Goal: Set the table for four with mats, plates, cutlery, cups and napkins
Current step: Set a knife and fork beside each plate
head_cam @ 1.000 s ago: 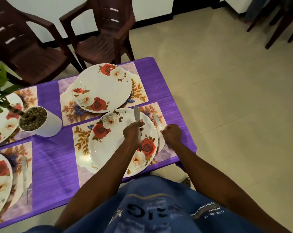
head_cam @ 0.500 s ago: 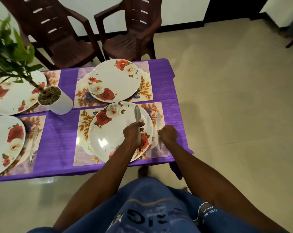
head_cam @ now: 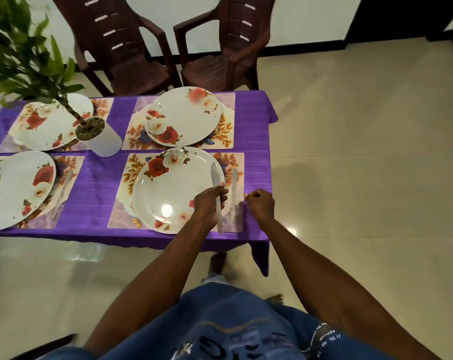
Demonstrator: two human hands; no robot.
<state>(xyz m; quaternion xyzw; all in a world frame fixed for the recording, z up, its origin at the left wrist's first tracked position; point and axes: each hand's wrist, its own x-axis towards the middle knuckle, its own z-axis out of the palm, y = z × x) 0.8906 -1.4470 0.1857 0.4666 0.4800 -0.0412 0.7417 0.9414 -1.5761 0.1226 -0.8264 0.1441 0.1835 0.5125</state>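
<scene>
Several floral plates lie on floral mats on the purple-covered table (head_cam: pixel 98 188). My left hand (head_cam: pixel 211 203) grips a silver knife (head_cam: pixel 214 175) above the right rim of the near right plate (head_cam: pixel 168 196). A second knife (head_cam: pixel 234 188) lies on the near right mat (head_cam: pixel 125 178), just right of that plate. My right hand (head_cam: pixel 260 203) hovers at the mat's right edge, beside this knife, with its fingers curled and nothing in them. The far right plate (head_cam: pixel 186 118) has no cutlery beside it. Another knife (head_cam: pixel 63 193) lies right of the near left plate (head_cam: pixel 15 188).
A white pot with a green plant (head_cam: pixel 100 141) stands mid-table, partly over the far left plate (head_cam: pixel 46 126). Two brown plastic chairs (head_cam: pixel 121 53) (head_cam: pixel 228 48) stand behind the table. Tiled floor spreads to the right and in front.
My right hand has let go of the knife on the near right mat and drawn back to the right. My left hand still holds its knife. The view has pulled back.
</scene>
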